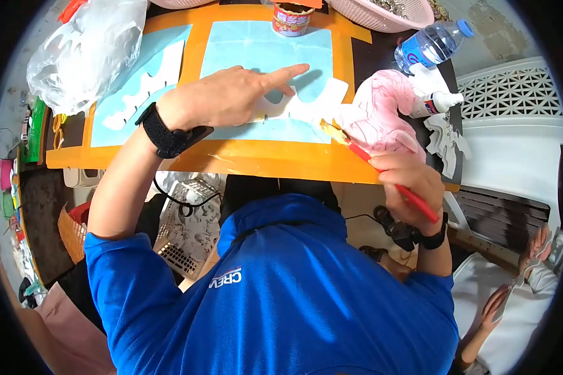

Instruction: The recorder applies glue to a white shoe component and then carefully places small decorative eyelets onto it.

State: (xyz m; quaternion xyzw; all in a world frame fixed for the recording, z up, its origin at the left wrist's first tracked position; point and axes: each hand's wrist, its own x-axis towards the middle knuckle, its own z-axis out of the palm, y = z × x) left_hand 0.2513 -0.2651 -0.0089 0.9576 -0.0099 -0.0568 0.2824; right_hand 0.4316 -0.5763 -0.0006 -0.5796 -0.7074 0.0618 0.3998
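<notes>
On a pale blue sheet lies a white cut-out piece with a wavy, scalloped edge. My left hand rests flat over the left part of this piece, index finger stretched out to the right; the piece beneath the palm is hidden. In my right hand is a red-handled brush, gripped by its handle, its ragged yellow-brown tip close to the right end of the white piece. Whether the tip touches it I cannot tell. Crumpled pink cloth or plastic lies just beyond my right hand.
Another white cut-out lies at left, beside a clear plastic bag. A small tub, pink basket, water bottle, white squeeze bottle and white scraps surround the far and right sides. Another person's hands show at right.
</notes>
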